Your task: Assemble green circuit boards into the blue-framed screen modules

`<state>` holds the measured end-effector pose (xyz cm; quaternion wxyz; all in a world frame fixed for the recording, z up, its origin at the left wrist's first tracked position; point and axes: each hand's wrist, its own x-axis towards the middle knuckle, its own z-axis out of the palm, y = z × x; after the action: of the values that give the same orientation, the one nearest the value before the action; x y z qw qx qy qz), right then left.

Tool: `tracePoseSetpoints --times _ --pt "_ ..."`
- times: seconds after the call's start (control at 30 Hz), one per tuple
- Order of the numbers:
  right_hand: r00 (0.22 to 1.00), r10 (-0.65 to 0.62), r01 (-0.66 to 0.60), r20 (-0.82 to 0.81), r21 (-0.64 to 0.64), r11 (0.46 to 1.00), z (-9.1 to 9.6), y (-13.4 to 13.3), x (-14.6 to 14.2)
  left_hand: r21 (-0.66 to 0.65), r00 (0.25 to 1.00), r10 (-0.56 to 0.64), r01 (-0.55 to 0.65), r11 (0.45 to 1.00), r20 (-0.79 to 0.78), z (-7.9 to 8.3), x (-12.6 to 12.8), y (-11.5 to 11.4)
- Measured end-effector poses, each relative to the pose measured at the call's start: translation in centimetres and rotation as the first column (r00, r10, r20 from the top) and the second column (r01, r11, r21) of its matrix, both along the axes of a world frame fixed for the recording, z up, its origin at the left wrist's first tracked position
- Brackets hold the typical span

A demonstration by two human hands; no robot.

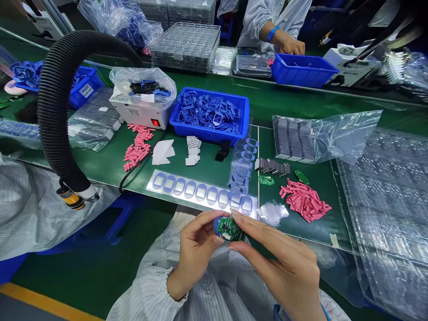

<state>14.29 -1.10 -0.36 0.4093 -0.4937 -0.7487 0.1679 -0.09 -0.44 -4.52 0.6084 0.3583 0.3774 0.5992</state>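
Observation:
Just past the bench's front edge, I hold a small green circuit board with a blue plastic frame at its left end. My left hand pinches the blue end between thumb and fingers. On the other end, the fingertips and thumb of my right hand close around the board. Parts of the board and frame are hidden behind my fingers. Right behind my hands lies a strip of oval blue-rimmed pieces. A crumpled clear plastic bag rests near my right fingers.
Beyond are a blue bin of blue frames, pink strips in two piles, and a loose green board. Clear trays cover the right side. A black hose arches at left. A co-worker's hand is across the bench.

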Motion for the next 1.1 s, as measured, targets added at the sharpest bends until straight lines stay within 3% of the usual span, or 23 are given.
tracePoseSetpoints --times 0.13,0.3,0.47,0.57,0.7,0.77,0.87,1.0,1.1 --pt "1.000 0.029 -0.029 0.013 0.037 0.999 0.2 0.0 0.1 0.047 0.997 0.016 -0.013 0.999 -0.081 -0.2 -0.2 0.1" --pt "0.997 0.059 -0.065 0.051 0.116 0.991 0.2 0.2 0.2 0.089 0.997 0.032 -0.026 0.996 -0.072 -0.2 -0.2 0.3" --pt "0.992 0.012 -0.037 0.126 0.199 0.979 -0.1 0.2 0.6 -0.147 0.996 0.082 -0.086 0.985 -0.034 0.5 0.1 0.4" --pt "0.986 -0.015 -0.025 0.166 0.234 0.972 -0.5 0.1 0.8 -0.253 1.000 0.014 -0.015 0.967 -0.003 1.0 0.0 0.6" --pt "0.987 0.032 -0.074 0.159 0.264 0.962 -1.2 -0.2 0.8 -0.292 0.998 -0.054 0.055 0.955 0.012 1.5 -0.1 0.9" --pt "0.991 0.063 -0.086 0.115 0.208 0.974 -1.5 -0.2 0.8 -0.291 0.999 -0.039 0.028 0.956 -0.031 1.6 -0.1 1.0" --pt "0.994 0.001 -0.005 -0.113 -0.042 0.999 -1.8 0.0 0.7 -0.247 0.995 -0.034 0.009 0.969 -0.097 1.6 0.1 0.9" --pt "0.914 -0.162 0.029 -0.373 -0.338 0.941 -1.7 0.8 0.8 -0.176 0.976 -0.045 0.007 0.984 -0.213 1.5 0.2 0.5" --pt "0.891 -0.111 -0.107 -0.439 -0.441 0.891 -1.4 1.3 1.0 -0.126 0.956 -0.057 0.021 0.992 -0.289 1.5 0.1 0.4"
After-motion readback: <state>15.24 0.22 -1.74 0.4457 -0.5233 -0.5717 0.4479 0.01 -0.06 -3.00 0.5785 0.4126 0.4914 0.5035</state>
